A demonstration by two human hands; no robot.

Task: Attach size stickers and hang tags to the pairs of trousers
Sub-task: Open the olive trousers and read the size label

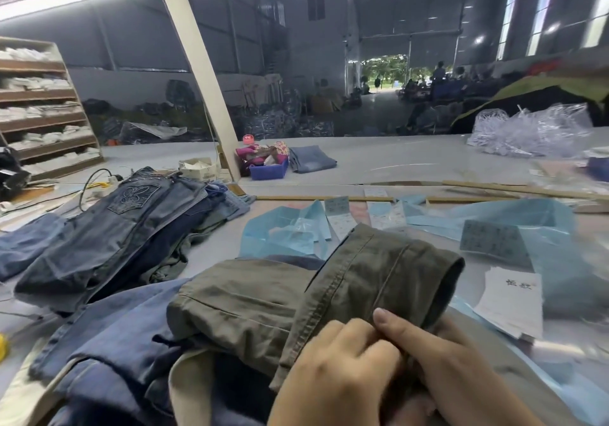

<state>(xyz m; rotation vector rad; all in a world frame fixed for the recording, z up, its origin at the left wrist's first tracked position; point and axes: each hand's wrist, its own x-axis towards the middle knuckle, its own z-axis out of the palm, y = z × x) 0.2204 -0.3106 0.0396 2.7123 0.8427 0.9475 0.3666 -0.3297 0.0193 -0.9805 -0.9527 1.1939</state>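
Hands met low at the near edge: the left hand (333,369) had its fingers curled onto the olive trousers (329,294), and the right hand (438,359) pinched the same cloth, thumb on top. The trousers lay folded on the table (395,159) atop blue jeans (108,336); what looked like paper tags (509,303) sat just right.

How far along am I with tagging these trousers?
Done: unclear; no tags show on the stacked jeans. In hand: both hands, left hand and right hand, pinch the olive trousers. Left: blue trousers underneath, and label strips unused on the table.
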